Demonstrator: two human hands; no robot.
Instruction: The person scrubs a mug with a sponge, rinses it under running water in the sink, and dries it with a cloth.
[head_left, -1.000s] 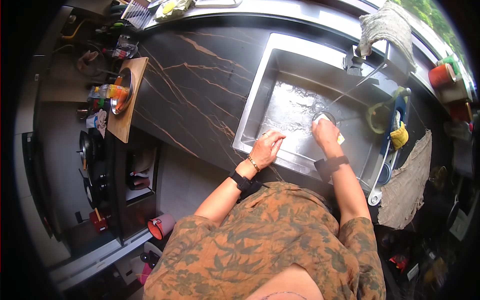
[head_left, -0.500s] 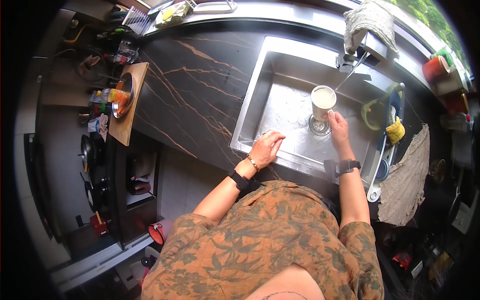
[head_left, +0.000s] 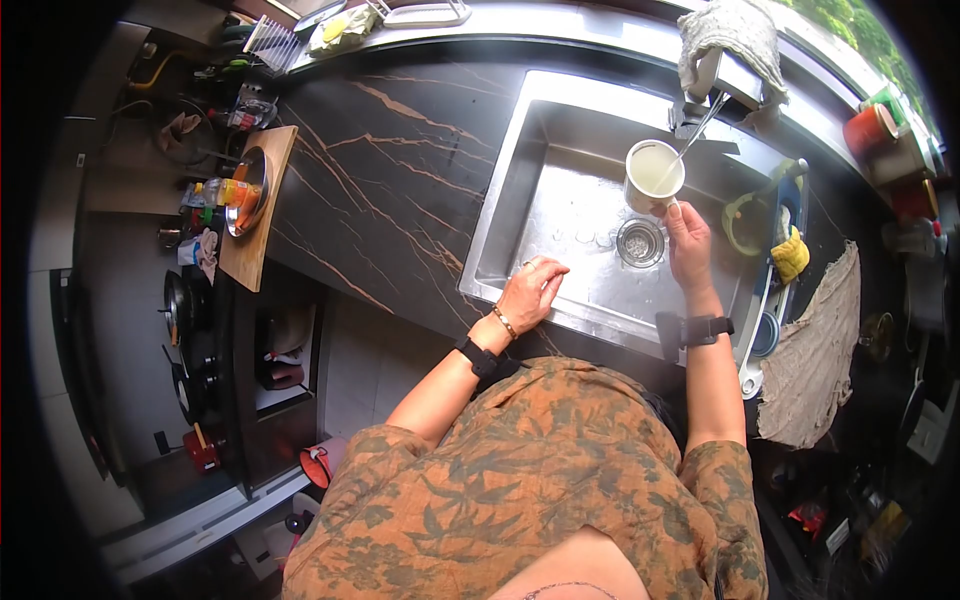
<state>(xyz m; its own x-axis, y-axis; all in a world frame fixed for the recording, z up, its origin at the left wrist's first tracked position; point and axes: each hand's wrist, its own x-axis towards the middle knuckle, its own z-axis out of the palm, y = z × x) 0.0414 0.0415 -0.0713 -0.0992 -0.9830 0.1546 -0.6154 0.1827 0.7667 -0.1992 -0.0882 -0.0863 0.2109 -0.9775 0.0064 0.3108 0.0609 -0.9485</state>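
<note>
At the near edge, a patterned shirt (head_left: pixel 520 450) is seen from above, with both bare forearms stretched forward to the sink (head_left: pixel 570 200). A black strap (head_left: pixel 478 358) and a bracelet (head_left: pixel 505 321) are worn on the left wrist, and a black band (head_left: pixel 707 330) on the right. The left hand (head_left: pixel 535 288) is rested at the near rim of the sink, its fingers loosely bent and drawn together, with nothing seen in its hold.

By the right hand (head_left: pixel 690 235) a pale mug (head_left: pixel 652 190) is gripped at its near side, the fingers closed and the thumb uppermost; the handle is mostly hidden by the grip. The mug is held over the sink, just beyond the drain (head_left: pixel 640 243) in this view, with its mouth turned up. Cloudy liquid is seen inside, and a thin stream of water (head_left: pixel 703 123) is run into it from the tap (head_left: pixel 738 82).

To the right, a rag (head_left: pixel 810 365) is spread on the counter, and a yellow cloth (head_left: pixel 790 258) is hung beside the sink. To the left, a pan (head_left: pixel 261 165) is set on a wooden board (head_left: pixel 243 265). Farthest off, the tap is draped with a grey cloth (head_left: pixel 725 40), before a bright sill (head_left: pixel 540 28).
</note>
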